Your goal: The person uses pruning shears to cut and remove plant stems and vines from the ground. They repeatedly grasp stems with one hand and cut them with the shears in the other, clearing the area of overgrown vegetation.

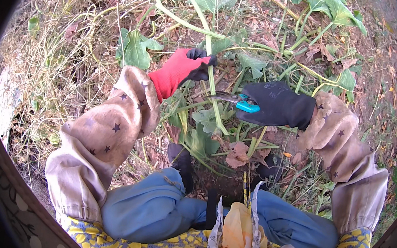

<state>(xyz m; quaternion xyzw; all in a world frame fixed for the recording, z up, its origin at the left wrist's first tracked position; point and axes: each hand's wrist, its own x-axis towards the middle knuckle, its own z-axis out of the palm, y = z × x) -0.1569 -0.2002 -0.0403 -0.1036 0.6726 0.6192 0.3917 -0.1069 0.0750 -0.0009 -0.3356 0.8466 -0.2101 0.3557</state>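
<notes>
My left hand (187, 70), in a red and black glove, is closed around a long pale green vine stem (209, 53) that runs from the top of the view down toward my feet. In a black glove, my right hand (274, 105) grips pruning shears (248, 105) with turquoise handles. Their dark metal blades point left and lie at the stem, a little below my left hand. Whether the blades touch the stem I cannot tell. Large lobed green leaves (138, 49) grow around the vine.
More vines and leaves (333, 10) spread at the far right. Dry grass (64, 77) covers the left side. Brown withered leaves (238, 154) lie before my dark shoes (181, 163). A pouch with yellowish cloth (236, 233) sits at my lap, between my bent knees.
</notes>
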